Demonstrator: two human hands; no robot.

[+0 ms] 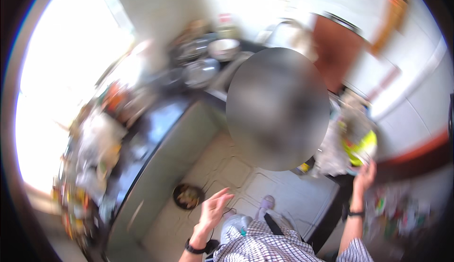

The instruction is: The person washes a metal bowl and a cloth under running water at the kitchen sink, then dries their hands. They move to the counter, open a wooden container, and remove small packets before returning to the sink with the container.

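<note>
My left hand point(212, 210) hangs in the air over the tiled floor with its fingers apart and nothing in it. Below and to its left, a dark round bowl or pan point(188, 196) stands on the floor with pale pieces in it. On the right, my right hand point(365, 177) reaches up to a bright yellow-green and white bag or packet point(361, 146). Its fingertips meet the lower edge of the packet in the picture; blur hides whether they grip it. Pale plastic bags point(331, 152) lie beside the packet.
A dark countertop point(156, 130) at left bears plastic bags point(97, 152) and blurred goods. Metal bowls point(202, 71), a white bowl point(224, 49) and a bottle point(227, 28) stand at the back. A red-brown board point(335, 52) leans on the wall. A round blurred patch covers the centre.
</note>
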